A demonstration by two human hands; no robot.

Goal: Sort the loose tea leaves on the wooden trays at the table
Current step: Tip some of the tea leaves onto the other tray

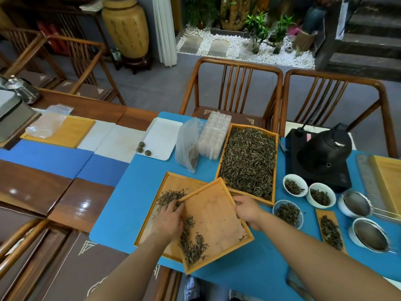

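Blue mat [134, 192], R hand [247, 208] grips tilted tray [217, 216] edge

A tilted wooden tray [213, 216] is being gripped at its right edge by the right hand [247, 208], overlapping a second tray [171, 183] (partly covered). Loose tea leaves [192, 246] are being touched by the left hand [170, 217] on the blue-matted bench [134, 192].

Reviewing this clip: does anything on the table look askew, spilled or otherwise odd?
One thing: the upper wooden tray sits skewed, overlapping the lower tray, its near corner hanging past the blue mat's edge. The right hand grips its rim and the left hand touches the leaves, so it looks deliberate. No spilled leaves are visible.
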